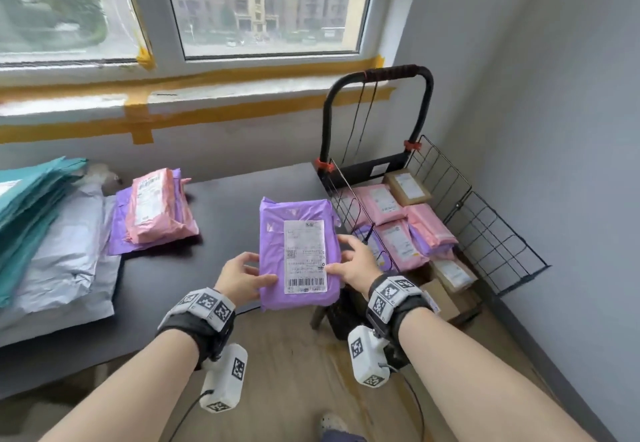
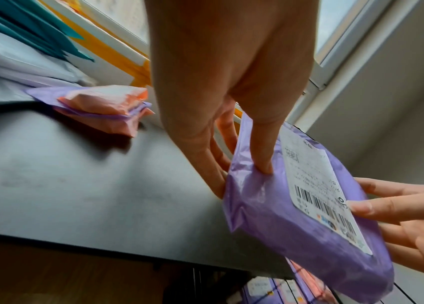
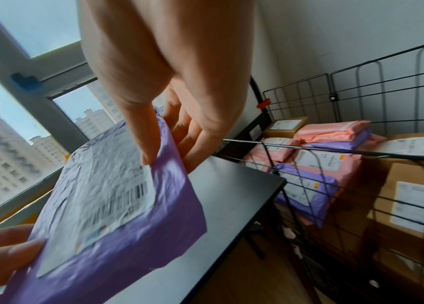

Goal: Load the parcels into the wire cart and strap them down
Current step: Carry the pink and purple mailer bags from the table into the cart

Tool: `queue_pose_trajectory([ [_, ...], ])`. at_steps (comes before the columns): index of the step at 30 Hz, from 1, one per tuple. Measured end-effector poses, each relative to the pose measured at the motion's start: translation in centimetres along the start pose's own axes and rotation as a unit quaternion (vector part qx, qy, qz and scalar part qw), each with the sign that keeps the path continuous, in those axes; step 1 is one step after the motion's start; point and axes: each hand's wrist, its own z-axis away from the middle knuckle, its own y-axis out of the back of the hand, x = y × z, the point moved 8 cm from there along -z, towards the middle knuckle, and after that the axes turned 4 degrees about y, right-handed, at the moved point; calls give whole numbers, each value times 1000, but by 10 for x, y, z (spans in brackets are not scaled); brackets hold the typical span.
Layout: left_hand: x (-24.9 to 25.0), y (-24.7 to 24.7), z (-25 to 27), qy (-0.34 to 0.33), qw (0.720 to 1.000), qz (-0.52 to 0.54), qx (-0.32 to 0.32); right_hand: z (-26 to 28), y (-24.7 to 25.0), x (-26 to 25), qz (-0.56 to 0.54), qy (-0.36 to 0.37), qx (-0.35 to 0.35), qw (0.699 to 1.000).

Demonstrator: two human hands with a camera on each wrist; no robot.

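I hold a purple parcel (image 1: 298, 254) with a white barcode label above the right end of the dark table (image 1: 221, 220). My left hand (image 1: 242, 277) pinches its left edge, thumb on top and fingers underneath. My right hand (image 1: 353, 261) pinches its right edge the same way. In the left wrist view the purple parcel (image 2: 283, 216) tilts, with my left hand (image 2: 231, 164) at its corner. The right wrist view shows my right hand (image 3: 169, 142) at the edge of the purple parcel (image 3: 132, 236). The wire cart (image 1: 485, 220) stands to the right, holding pink, purple and cardboard parcels (image 1: 398, 230).
A stack of pink and purple parcels (image 1: 156, 213) lies on the table's back left. Teal and white mailers (image 1: 45, 227) are piled at the far left. The cart's black handle (image 1: 381, 74) rises by the window sill. Grey wall (image 1: 571, 130) runs close behind the cart.
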Motion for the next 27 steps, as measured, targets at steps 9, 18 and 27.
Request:
queue_pose_trajectory([
  [9, 48, -151, -28, -10, 997, -48, -64, -17, 145, 52, 30, -23, 95, 995],
  [18, 101, -328, -98, 20, 997, -54, -59, -101, 313, 102, 101, -23, 79, 992],
  [27, 86, -452, -165, 132, 991, -2, 2, -202, 403, 162, 219, -56, -40, 973],
])
